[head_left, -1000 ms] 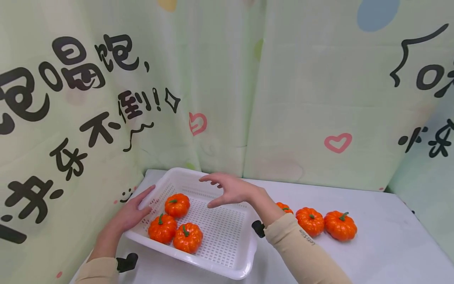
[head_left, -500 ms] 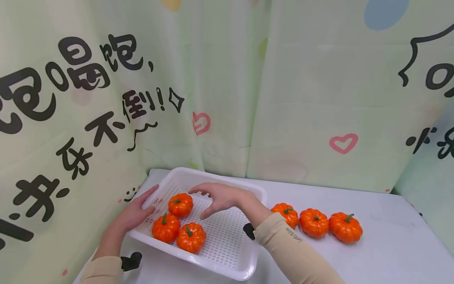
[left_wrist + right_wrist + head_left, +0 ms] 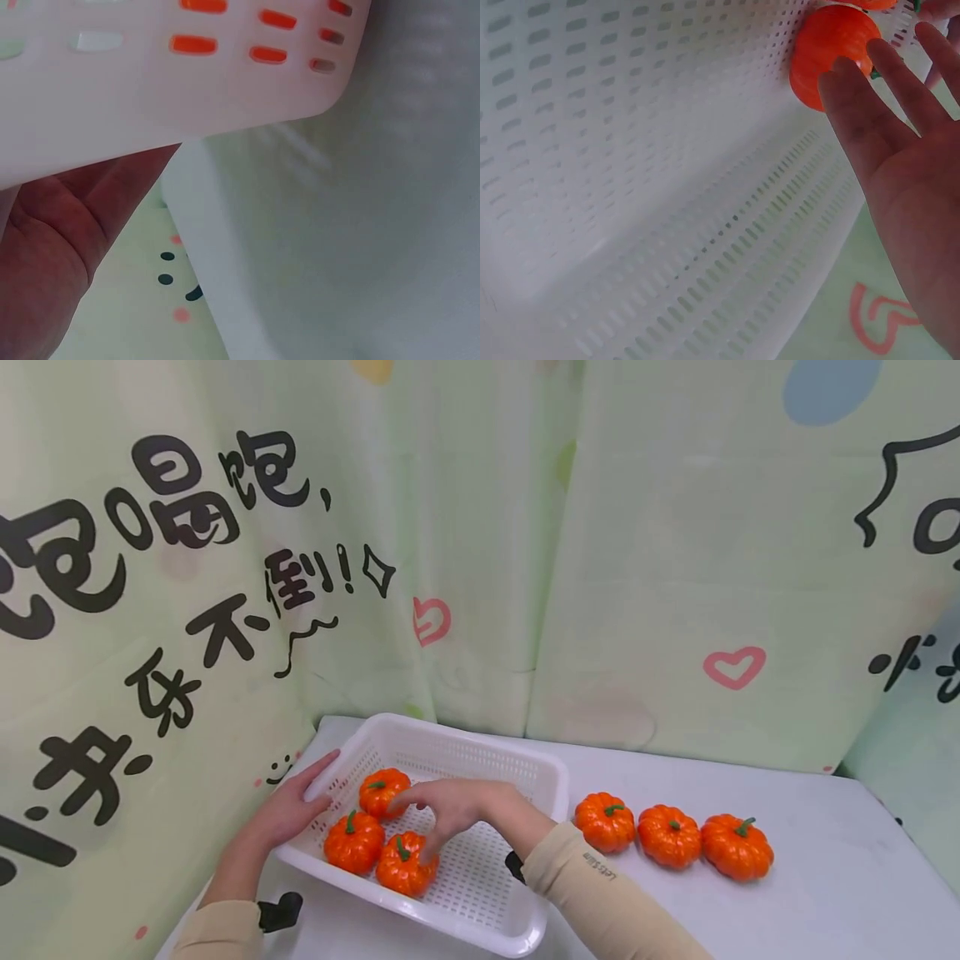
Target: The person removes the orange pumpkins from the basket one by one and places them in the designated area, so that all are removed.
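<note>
In the head view a white perforated plastic basket (image 3: 480,925) holds a rear pumpkin (image 3: 378,787), a left pumpkin (image 3: 351,847) and a front pumpkin (image 3: 403,870), all small, orange and green-stemmed. My left hand (image 3: 288,810) rests against the basket's left side, fingers straight along it; the left wrist view shows the palm beside the wall. Over the basket, my right hand (image 3: 457,806) reaches down with fingers and thumb spread. Its fingertips are at the rear pumpkin and its thumb at the front one; whether they touch cannot be told.
On the white table (image 3: 817,860), right of the basket, three more pumpkins stand in a row: a near one (image 3: 604,822), a middle one (image 3: 670,837) and a far-right one (image 3: 738,847). A pale green printed curtain (image 3: 637,568) hangs behind and at both sides.
My right hand has moved left and down into the basket, toward the pumpkins. The left hand stays at the basket's side. The head view has shifted slightly.
</note>
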Demonstrator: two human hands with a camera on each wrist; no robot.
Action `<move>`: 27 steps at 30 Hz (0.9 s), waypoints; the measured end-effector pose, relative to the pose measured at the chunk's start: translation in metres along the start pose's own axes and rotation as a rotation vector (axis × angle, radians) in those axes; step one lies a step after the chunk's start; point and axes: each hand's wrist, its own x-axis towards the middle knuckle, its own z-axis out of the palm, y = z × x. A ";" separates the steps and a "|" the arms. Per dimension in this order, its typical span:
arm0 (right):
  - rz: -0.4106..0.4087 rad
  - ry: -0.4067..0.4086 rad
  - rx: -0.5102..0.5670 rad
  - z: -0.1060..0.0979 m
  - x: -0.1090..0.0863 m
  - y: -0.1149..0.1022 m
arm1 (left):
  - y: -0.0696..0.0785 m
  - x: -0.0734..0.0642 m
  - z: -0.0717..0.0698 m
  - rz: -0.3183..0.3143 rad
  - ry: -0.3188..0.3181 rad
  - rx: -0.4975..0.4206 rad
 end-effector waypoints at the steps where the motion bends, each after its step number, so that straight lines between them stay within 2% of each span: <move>1: -0.003 -0.007 -0.003 0.001 0.001 0.000 | 0.001 0.000 0.000 0.000 0.001 0.000; 16: 0.007 -0.084 -0.009 0.016 0.007 -0.004 | -0.001 -0.001 0.000 -0.021 -0.016 0.004; 27: -0.012 -0.138 -0.102 0.023 0.010 -0.009 | -0.001 -0.002 0.001 -0.015 -0.006 0.000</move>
